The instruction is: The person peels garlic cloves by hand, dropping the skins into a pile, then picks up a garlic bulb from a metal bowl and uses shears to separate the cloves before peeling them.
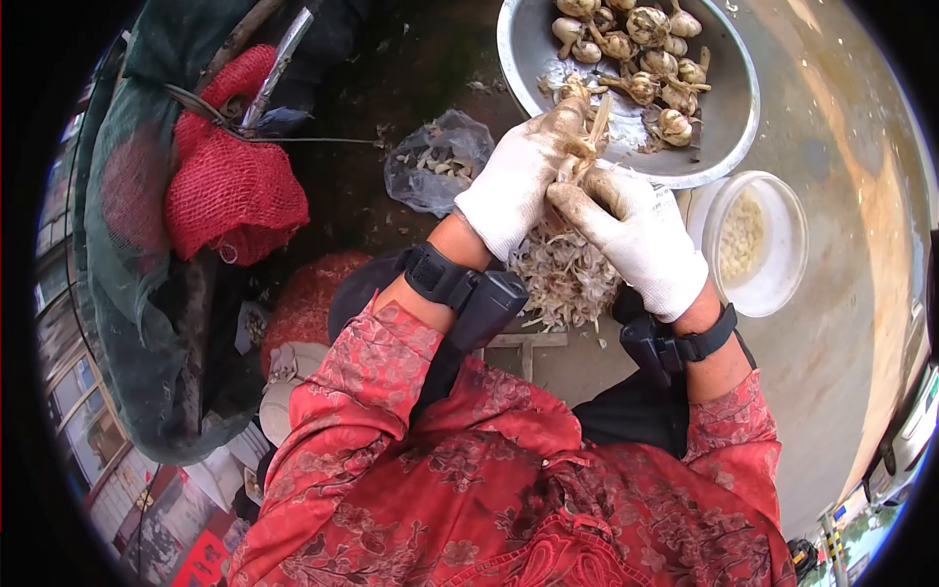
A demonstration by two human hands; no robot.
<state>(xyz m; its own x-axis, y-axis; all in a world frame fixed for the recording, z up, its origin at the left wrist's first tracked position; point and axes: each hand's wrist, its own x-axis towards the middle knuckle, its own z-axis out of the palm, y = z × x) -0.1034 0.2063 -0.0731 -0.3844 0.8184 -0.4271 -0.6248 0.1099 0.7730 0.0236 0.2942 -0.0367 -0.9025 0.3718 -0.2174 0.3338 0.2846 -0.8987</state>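
White gloves, soiled at the fingers, cover both hands. My left hand (533,161) is closed around a garlic bulb with a dry stalk (599,122), near the rim of the metal basin. My right hand (636,220) meets it from the right, its thumb and fingers pinched together at the lower part of the same garlic. Below the hands lies a heap of papery garlic skins (562,274). Whole garlic bulbs (657,64) fill part of the metal basin (729,147) above. To the right, peeled cloves (741,235) rest in a round white tub (790,235).
A clear plastic bag (416,186) holding cloves lies left of the hands. Farther left are a red mesh sack (230,196) and dark green netting (112,293). Another red mesh sack (308,298) sits beside the left forearm.
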